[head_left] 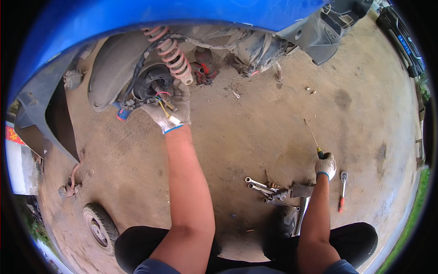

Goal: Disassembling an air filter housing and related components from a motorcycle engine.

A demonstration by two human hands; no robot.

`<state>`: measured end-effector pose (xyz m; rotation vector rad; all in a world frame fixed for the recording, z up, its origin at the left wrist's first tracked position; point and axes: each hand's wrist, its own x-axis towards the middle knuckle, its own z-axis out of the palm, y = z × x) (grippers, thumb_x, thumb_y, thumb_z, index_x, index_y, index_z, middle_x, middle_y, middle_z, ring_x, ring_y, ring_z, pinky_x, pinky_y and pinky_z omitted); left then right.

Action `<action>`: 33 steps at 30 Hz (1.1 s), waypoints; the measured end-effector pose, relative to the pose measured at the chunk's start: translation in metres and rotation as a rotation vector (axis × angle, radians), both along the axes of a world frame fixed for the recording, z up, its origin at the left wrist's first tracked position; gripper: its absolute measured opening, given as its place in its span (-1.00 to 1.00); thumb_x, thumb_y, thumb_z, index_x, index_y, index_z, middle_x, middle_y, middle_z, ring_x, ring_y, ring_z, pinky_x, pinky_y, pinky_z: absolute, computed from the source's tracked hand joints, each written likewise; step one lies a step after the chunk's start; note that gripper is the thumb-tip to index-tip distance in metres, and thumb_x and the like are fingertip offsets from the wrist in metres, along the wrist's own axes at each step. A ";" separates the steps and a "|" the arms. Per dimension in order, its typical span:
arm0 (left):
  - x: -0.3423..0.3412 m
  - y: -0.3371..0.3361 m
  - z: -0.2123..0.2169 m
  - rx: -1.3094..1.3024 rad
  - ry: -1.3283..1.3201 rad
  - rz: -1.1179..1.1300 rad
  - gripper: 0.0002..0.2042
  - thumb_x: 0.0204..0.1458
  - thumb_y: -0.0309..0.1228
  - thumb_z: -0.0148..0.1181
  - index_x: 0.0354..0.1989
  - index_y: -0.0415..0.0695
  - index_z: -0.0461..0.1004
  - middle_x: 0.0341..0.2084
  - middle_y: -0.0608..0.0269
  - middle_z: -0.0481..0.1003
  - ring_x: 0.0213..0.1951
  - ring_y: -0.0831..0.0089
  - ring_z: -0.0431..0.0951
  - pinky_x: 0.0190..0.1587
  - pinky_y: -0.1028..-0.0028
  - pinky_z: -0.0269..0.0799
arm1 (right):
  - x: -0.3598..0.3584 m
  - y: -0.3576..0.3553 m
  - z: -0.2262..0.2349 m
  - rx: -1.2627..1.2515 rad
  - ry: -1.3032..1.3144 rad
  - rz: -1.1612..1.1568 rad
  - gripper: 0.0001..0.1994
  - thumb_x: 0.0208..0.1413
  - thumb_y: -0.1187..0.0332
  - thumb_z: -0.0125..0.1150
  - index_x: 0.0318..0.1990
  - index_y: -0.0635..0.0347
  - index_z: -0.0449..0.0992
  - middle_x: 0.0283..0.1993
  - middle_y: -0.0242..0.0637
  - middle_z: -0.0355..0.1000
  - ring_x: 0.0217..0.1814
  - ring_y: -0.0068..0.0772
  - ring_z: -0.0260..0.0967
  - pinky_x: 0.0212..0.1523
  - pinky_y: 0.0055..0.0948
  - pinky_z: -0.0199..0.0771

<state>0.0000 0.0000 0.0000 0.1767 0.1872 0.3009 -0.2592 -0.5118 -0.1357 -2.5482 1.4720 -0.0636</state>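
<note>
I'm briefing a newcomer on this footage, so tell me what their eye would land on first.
First comes the blue body panel arching across the top, with the pink coil spring beneath it. Just below, the gloved left hand grips a dark hub with coloured wires. At right, the gloved right hand holds a screwdriver pointing up, above wrenches scattered on the concrete floor.

1. The scooter body is bright blue.
2. Just below it, the coil spring is pale pink.
3. Near that spring, the left hand wears a grey glove with a blue cuff.
4. Well right of the spring, the ratchet has a red handle.
</note>
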 end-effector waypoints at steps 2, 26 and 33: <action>-0.001 -0.008 -0.009 0.001 -0.011 0.052 -0.25 0.34 0.37 -0.10 0.34 -0.05 0.47 0.26 0.05 0.51 0.23 0.02 0.54 0.09 -0.12 0.61 | -0.010 0.028 0.000 0.001 0.075 0.097 -0.77 0.13 0.32 0.39 -0.05 0.03 0.73 0.10 -0.04 0.64 0.17 0.10 0.59 0.21 -0.01 0.54; -0.342 0.013 0.200 1.369 0.857 -1.338 -0.65 0.47 -0.07 0.13 0.00 -0.10 0.65 -0.27 0.34 0.67 -0.29 0.54 0.64 -0.22 0.43 0.61 | -0.232 0.076 0.300 0.726 0.028 0.188 -0.64 0.29 0.13 0.18 0.08 0.05 0.74 0.04 0.00 0.71 0.17 0.07 0.66 0.18 -0.13 0.61; -0.640 0.243 0.360 1.607 1.442 -1.346 -0.84 0.27 -0.49 0.17 -0.13 -0.10 0.69 -0.36 0.27 0.66 -0.38 0.44 0.66 -0.33 0.37 0.64 | -0.507 0.099 0.332 1.040 0.134 -0.165 -0.67 0.21 0.23 0.32 0.04 0.18 0.75 -0.06 -0.12 0.75 -0.02 -0.19 0.68 0.05 -0.23 0.63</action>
